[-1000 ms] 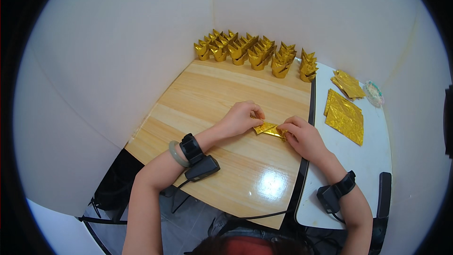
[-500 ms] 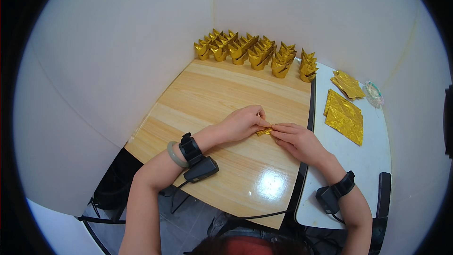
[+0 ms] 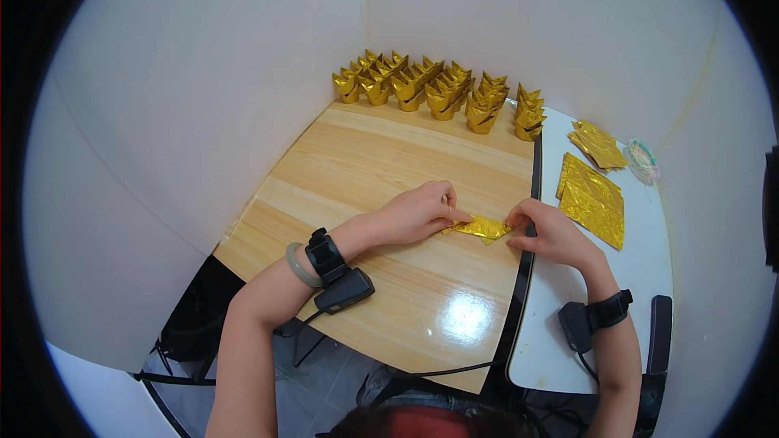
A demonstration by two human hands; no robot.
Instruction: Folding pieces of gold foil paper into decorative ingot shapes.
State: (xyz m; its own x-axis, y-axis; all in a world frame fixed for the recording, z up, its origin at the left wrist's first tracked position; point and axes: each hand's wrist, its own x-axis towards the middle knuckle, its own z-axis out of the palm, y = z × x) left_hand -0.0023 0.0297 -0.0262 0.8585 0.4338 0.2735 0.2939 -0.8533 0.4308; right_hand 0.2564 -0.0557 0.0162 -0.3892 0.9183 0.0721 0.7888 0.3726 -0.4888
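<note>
A narrow folded strip of shiny gold foil paper [image 3: 483,227] lies on the wooden tabletop. My left hand [image 3: 423,209] is closed at the strip's left end, its curled fingers and thumb holding the paper down. At the right end is my right hand [image 3: 550,233], with thumb and forefinger apart. Its forefinger tip meets or nearly meets the paper, and its other fingers are partly hidden. Rows of folded gold foil paper pieces [image 3: 449,93] with pointed tips stand nested together along the far edge of the table.
On the white side table [image 3: 560,316] to the right lie a larger stack of gold foil sheets [image 3: 594,203] and a smaller one [image 3: 599,144]. A clear bundle of pale thin pieces [image 3: 642,162] sits beside them. A dark gap runs between the tables; pale walls enclose the far sides.
My right hand has moved right, away from my left hand, uncovering more of the gold strip. My left hand has stayed almost in place.
</note>
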